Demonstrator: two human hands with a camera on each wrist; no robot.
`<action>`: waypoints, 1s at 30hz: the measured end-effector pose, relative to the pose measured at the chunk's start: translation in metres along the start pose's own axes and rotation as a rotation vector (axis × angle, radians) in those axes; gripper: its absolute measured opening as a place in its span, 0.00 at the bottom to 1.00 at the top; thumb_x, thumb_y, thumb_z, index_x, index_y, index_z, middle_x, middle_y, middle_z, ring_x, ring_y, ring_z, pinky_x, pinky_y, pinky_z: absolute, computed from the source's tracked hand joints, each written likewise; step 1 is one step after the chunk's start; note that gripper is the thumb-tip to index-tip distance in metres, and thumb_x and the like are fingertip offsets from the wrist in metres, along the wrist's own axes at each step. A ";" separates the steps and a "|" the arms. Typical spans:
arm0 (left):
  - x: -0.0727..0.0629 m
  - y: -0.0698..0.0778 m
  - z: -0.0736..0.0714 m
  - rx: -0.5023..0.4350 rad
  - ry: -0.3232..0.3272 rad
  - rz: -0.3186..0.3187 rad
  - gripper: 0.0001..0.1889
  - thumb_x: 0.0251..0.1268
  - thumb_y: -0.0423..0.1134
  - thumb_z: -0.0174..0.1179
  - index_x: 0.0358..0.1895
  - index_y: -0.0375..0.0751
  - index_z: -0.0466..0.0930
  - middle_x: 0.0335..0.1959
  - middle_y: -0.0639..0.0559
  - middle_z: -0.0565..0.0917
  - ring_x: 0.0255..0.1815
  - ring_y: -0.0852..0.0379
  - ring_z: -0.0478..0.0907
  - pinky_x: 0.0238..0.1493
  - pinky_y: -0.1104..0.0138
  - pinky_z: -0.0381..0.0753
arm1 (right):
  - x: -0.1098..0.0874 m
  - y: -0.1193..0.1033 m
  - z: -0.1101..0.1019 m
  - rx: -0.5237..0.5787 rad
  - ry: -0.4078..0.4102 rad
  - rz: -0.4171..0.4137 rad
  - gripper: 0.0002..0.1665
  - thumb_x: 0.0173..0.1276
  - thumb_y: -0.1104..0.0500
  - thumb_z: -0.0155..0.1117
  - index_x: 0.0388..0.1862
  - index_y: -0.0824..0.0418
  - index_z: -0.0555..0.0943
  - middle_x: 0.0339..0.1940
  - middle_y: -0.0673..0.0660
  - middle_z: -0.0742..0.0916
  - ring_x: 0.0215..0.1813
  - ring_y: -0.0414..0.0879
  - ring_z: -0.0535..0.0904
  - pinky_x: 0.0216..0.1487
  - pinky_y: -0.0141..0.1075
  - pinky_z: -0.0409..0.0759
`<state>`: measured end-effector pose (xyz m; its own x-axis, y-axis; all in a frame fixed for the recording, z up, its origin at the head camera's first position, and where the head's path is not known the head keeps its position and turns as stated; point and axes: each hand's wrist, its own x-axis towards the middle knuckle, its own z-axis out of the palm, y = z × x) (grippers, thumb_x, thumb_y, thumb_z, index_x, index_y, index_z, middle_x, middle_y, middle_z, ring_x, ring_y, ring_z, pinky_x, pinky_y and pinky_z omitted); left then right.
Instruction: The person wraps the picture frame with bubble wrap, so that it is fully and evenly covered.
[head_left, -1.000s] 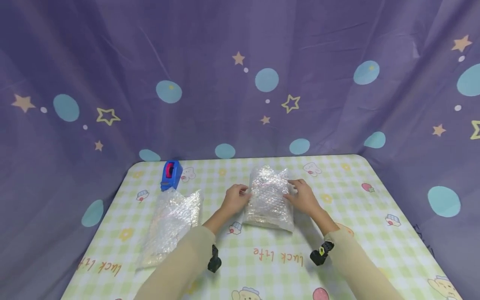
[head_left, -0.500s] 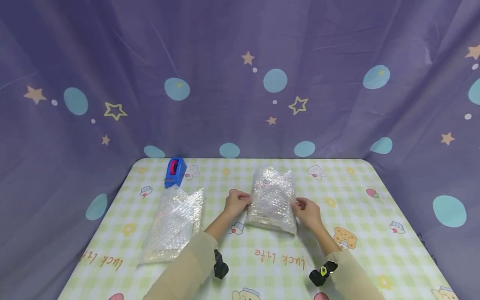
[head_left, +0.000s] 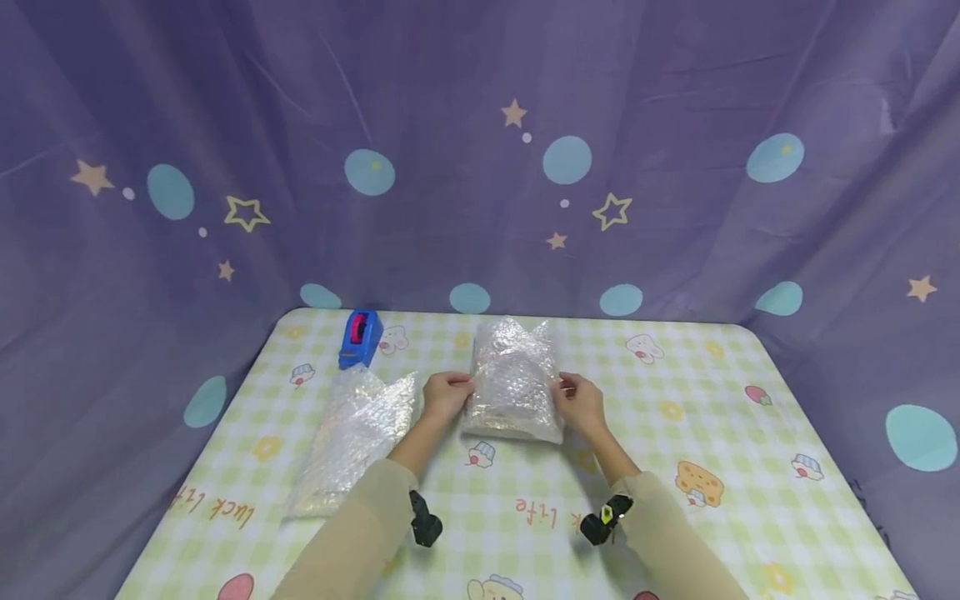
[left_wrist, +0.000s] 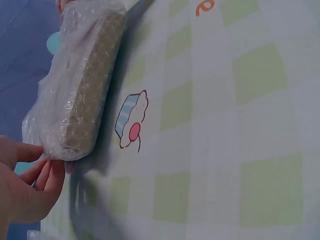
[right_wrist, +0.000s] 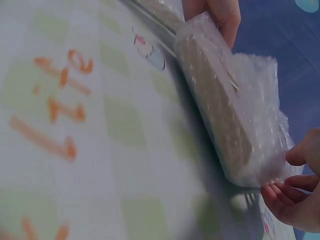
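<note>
A bubble-wrap bag [head_left: 513,379] with a thick brown block-like item inside is between both hands over the middle back of the table. My left hand [head_left: 446,394] pinches its left side, thumb above and fingers below, as the left wrist view of the hand [left_wrist: 30,182] shows. On the opposite side, my right hand [head_left: 580,402] pinches the plastic edge; in the right wrist view its fingertips [right_wrist: 275,192] are at the bag's corner. Shadow shows under the bag's near edge in both wrist views. The item's kind is blurred by the wrap.
A second bubble-wrap bag [head_left: 352,446] lies at the left, partly behind the left sleeve [head_left: 352,533]. Beyond it stands a blue tape dispenser [head_left: 361,339] with a pink roll. A checked tablecloth [head_left: 675,533] covers the table, and a purple curtain [head_left: 450,208] hangs behind.
The bag has shifted left and slightly away across the tablecloth, with both hands on it. Earlier, the right hand slid nearer along the bag's right side. The head view has turned a little left.
</note>
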<state>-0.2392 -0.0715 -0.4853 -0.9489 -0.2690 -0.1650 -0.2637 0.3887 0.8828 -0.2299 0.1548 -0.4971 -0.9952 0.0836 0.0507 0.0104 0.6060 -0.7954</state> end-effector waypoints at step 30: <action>-0.002 -0.005 -0.008 0.158 0.006 0.034 0.14 0.57 0.38 0.63 0.46 0.39 0.85 0.41 0.43 0.88 0.41 0.48 0.85 0.47 0.59 0.84 | -0.004 -0.006 0.009 0.001 -0.036 0.072 0.24 0.68 0.60 0.58 0.60 0.69 0.75 0.51 0.67 0.85 0.52 0.60 0.83 0.56 0.48 0.82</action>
<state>-0.2343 -0.0799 -0.4863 -0.9569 -0.2586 -0.1325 -0.2554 0.5313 0.8078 -0.2268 0.1434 -0.4981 -0.9947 0.0985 -0.0285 0.0821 0.5982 -0.7971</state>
